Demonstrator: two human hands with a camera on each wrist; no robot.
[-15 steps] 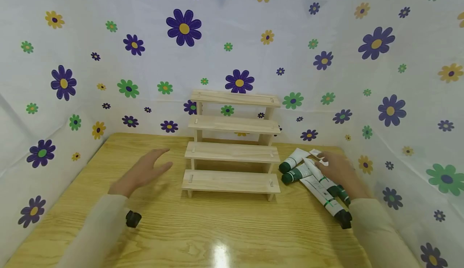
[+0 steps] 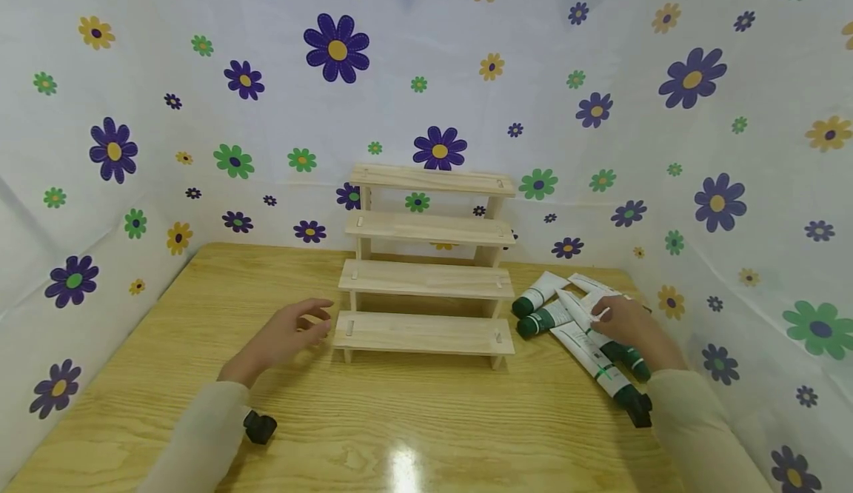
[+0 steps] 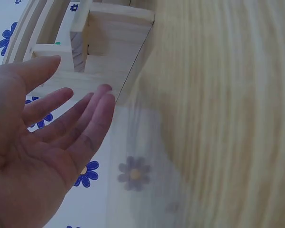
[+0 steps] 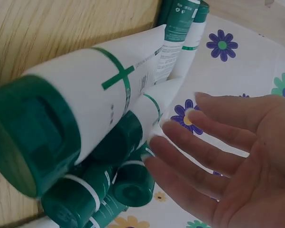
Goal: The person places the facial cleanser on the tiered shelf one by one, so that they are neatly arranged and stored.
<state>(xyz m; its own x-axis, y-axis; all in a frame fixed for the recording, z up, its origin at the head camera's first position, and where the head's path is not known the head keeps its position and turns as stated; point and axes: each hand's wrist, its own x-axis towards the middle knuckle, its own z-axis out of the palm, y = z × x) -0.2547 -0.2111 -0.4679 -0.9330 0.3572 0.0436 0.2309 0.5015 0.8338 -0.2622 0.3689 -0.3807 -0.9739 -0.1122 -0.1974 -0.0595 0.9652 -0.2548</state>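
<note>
A four-step wooden stand is on the table in the head view. Close by its lower left end is my left hand, fingers loosely bent and holding nothing. The left wrist view has this palm facing the stand's side. White squeeze tubes with green caps lie piled to the stand's right, one long tube in front. Over the pile hovers my right hand. In the right wrist view its relaxed fingers spread beside a large tube, with nothing between them and the thumb.
The wood-grain table reaches toward me. White cloth printed with flowers hangs behind and along both sides. A black wrist device is at my left sleeve, another at the right one.
My left hand has come right and slightly nearer to me, up to the stand's lower end. The right hand has shifted slightly nearer to me, showing more of the rear tube.
</note>
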